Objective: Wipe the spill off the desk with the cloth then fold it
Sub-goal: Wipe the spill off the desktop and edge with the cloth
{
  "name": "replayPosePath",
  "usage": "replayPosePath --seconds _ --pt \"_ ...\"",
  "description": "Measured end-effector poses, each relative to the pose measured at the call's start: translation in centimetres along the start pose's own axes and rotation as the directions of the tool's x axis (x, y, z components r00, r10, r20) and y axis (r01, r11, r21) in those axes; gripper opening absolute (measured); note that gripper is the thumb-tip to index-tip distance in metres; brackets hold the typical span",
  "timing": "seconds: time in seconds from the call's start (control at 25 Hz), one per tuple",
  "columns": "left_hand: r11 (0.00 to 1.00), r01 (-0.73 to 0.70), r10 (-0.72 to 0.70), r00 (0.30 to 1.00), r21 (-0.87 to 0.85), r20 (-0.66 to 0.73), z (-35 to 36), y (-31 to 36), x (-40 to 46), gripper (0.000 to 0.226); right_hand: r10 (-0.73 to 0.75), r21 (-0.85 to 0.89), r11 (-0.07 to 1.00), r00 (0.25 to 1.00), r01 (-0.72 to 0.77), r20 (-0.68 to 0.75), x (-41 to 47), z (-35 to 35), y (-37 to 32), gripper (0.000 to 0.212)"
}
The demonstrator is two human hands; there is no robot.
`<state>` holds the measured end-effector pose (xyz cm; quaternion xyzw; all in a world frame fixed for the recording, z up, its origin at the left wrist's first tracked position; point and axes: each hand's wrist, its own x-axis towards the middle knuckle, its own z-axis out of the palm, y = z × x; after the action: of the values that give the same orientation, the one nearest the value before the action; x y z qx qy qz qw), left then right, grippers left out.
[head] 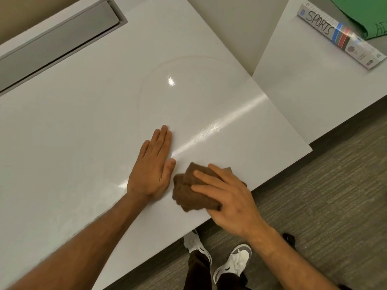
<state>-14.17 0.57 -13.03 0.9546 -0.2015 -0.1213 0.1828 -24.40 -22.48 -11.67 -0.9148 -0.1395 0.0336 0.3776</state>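
Two bare hands rest on a glossy white desk (73, 143), seen from above. The right hand (228, 197) has its fingers spread and curled down over a bunched brown cloth (192, 191), pressing it flat against the desk close to the near edge; the thumb cannot be seen. Just to the left of the cloth, the left hand (152, 166) lies palm down, fingers straight and close together, holding nothing, its thumb almost touching the cloth. Beyond the hands, farther across the desk, a clear spill (178, 86) shows as a faint rounded outline with a bright glint of light in it; the cloth sits well short of most of it. The wiping step looks to be in hand and hardly begun, since the puddle's outline appears whole, and folding is not yet due. The next move probably calls for pushing the cloth away from the body into the wet patch, with steady downward pressure, while the left hand braces. At the far left a grey recessed tray (62, 38) is set into the desk. To the far right, on a second white table (314, 91), lies a box marked SPORTS (339, 36) beside green paper (360, 11). Below the near edge, white shoes (234, 262) stand on grey floor.
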Motion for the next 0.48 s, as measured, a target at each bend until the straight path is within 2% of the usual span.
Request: replayPosePath --seconds 0.04,0.12,0.16,0.2,0.28,0.36,0.44,0.48 --pt "1.0 0.005 -0.005 1.0 0.016 0.003 0.0 0.0 0.0 0.068 0.051 0.125 0.991 0.999 -0.052 0.015 0.0 -0.7 0.1 0.056" --pt "0.999 0.01 -0.01 1.0 0.051 0.005 -0.1 0.1 0.0 0.07 0.225 0.468 0.857 0.974 -0.215 0.034 1.5 -2.9 0.1 0.067" --pt "0.998 0.009 -0.01 1.0 0.062 0.003 -0.2 0.2 0.0 0.07 0.295 0.57 0.783 0.955 -0.249 0.011 3.2 -4.3 0.3 0.069" --pt "0.998 0.005 -0.005 1.0 0.065 0.005 -0.2 0.2 0.1 0.07 0.334 0.598 0.769 0.939 -0.226 -0.075 5.3 -5.7 0.6 0.067" --pt "0.998 0.002 -0.002 1.0 0.065 0.003 -0.2 0.2 0.0 0.069 0.341 0.521 0.842 0.884 -0.136 -0.32 10.5 -8.5 1.4 0.057" --pt "0.998 0.0 0.0 1.0 0.07 0.002 -0.2 0.2 0.1 0.068 0.339 0.454 0.885 0.805 -0.098 -0.487 16.0 -10.4 2.4 0.05" --pt "0.997 -0.004 0.004 1.0 0.078 0.003 -0.3 0.2 0.1 0.068 0.344 0.384 0.912 0.783 -0.145 -0.519 20.6 -10.6 3.8 0.053" --pt "0.997 -0.006 0.006 1.0 0.083 0.001 -0.2 0.2 0.1 0.068 0.348 0.308 0.926 0.806 -0.217 -0.479 22.3 -10.1 4.6 0.055"
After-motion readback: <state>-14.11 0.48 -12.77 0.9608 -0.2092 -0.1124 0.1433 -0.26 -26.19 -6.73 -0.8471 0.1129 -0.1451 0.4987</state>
